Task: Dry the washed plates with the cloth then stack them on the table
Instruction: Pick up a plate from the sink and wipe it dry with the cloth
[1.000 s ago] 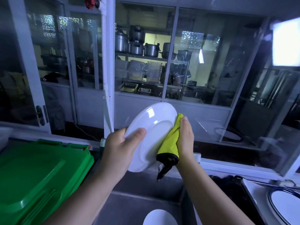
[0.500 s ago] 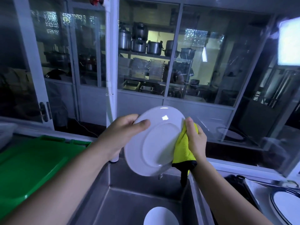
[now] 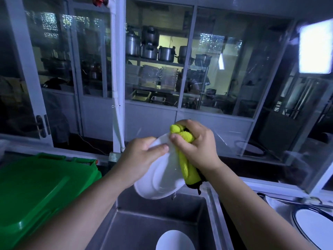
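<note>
Head view: left hand [image 3: 140, 156] grips steeply tilted plate [image 3: 161, 183]; right hand [image 3: 198, 147] clutches downward-hanging cloth [image 3: 187, 171].

Steel sink [image 3: 144, 206] at six o'clock, a white plate [image 3: 174, 240] lying on its floor at the near edge, partly cut off by the frame. At four o'clock, a pale counter [image 3: 282, 213] bearing a blue-rimmed plate [image 3: 315, 227], also cut off. Between sink and counter, a dark recess, contents unclear.
</note>
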`<state>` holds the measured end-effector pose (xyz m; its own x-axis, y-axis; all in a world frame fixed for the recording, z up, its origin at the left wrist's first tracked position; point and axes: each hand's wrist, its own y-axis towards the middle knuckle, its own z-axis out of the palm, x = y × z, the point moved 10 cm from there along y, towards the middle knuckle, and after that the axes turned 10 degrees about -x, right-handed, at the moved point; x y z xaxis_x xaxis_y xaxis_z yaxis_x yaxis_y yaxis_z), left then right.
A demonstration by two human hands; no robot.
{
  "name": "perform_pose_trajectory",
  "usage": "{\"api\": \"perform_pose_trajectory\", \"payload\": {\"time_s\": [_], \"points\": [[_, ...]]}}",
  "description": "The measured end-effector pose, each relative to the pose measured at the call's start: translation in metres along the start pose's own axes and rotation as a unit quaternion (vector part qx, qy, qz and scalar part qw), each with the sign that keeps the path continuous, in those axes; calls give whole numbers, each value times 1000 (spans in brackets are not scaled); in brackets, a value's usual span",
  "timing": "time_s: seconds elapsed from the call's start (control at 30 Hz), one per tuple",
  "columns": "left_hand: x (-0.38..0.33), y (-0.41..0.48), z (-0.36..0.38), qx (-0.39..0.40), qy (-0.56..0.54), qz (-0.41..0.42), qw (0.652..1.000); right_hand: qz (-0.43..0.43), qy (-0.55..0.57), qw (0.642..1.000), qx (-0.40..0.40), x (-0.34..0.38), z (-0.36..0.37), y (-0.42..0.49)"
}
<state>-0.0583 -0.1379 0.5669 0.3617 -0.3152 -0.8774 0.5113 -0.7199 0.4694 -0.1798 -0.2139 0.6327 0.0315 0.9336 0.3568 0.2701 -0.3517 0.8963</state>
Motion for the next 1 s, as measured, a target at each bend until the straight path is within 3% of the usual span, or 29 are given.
{"api": "perform_pose_trajectory", "payload": {"time_s": [0.07,0.23,0.3,0.4,0.43,0.57,0.67,0.77,0.9,1.0], "points": [[-5,0,-9,-26,-9,12,1000,107,80,990,-46,-22,-6,-3],[-11,-4,-31,-114,-61,42,991,328,200,907,-172,-72,-12,-30],[-10,-9,-37,-152,-91,52,983,411,221,862,-199,-91,-2,-49],[-1,-18,-39,-198,-139,49,969,548,288,754,-220,-113,25,-89],[3,-21,-37,-200,-151,35,967,558,274,749,-229,-117,24,-94],[27,-16,-31,-111,-198,-68,971,481,171,833,-215,-116,-8,-73],[29,-5,-29,-29,-141,-99,985,395,129,898,-147,-98,-14,-50],[23,-5,-31,-53,-119,-85,988,325,148,931,-79,-71,-1,-36],[22,-10,-40,-115,-159,-80,977,244,123,961,-48,-48,-1,-21],[23,-10,-47,-143,-194,-98,966,246,109,961,-61,-48,-3,-22]]}}
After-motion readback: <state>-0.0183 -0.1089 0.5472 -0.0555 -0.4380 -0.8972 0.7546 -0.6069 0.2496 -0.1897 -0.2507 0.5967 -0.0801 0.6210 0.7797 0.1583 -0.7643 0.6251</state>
